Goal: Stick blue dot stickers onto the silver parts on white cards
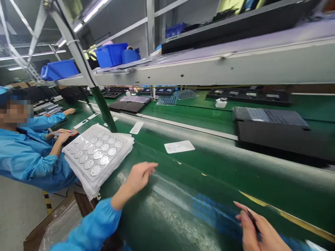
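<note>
My left hand [137,179] reaches over the green work surface with its fingers stretched forward, and nothing shows in it. My right hand [258,228], at the lower right, is closed around a thin dark tool [252,219]; its kind is not clear, and part of it is hidden by the fingers. Beside this hand lies a see-through sheet with rows of blue dots [211,211]. Beyond my left hand, a flat white rounded plate [180,146] lies on the green surface, apart from both hands. To the left is a stack of clear trays holding round silvery discs [97,154].
A co-worker in blue [34,153] sits at the left. A shelf [209,68] with blue bins [111,55] runs overhead, held by a slanted post [101,104]. Black trays [248,97], a dark block [272,132] and a small white bottle [221,103] stand at the back.
</note>
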`<action>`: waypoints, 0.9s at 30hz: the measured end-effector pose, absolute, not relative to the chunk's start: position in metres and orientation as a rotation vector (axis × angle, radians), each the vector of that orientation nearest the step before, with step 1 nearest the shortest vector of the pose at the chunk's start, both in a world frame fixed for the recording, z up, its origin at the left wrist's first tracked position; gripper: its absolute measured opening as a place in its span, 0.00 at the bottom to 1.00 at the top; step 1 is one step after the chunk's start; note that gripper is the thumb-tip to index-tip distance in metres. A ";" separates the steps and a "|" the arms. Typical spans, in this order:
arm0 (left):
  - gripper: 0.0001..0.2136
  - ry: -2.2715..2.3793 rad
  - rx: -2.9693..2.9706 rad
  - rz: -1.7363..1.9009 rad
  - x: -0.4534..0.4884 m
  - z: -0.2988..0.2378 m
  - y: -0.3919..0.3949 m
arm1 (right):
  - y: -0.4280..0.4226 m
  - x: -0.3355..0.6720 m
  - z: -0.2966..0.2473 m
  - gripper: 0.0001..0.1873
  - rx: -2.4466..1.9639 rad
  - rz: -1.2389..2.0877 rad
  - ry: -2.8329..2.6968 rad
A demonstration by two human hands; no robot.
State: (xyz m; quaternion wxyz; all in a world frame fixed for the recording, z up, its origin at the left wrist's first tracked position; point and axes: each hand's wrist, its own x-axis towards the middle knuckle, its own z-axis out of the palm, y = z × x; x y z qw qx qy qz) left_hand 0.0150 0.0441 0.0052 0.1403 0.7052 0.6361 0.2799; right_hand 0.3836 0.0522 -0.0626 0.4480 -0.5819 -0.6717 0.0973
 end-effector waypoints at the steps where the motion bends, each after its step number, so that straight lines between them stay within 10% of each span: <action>1: 0.19 1.846 2.011 0.728 0.029 0.007 0.086 | 0.049 0.382 -0.061 0.22 -1.421 0.232 -1.702; 11: 0.39 2.103 1.605 0.415 0.095 -0.024 0.276 | 0.047 0.376 -0.050 0.18 -1.324 -0.002 -1.739; 21: 0.27 1.376 1.502 1.151 0.044 -0.002 0.206 | 0.043 0.386 -0.049 0.11 -1.338 0.540 -1.490; 27: 0.21 0.981 1.559 0.667 0.051 0.003 0.117 | 0.060 0.371 -0.063 0.19 -1.348 0.861 -1.411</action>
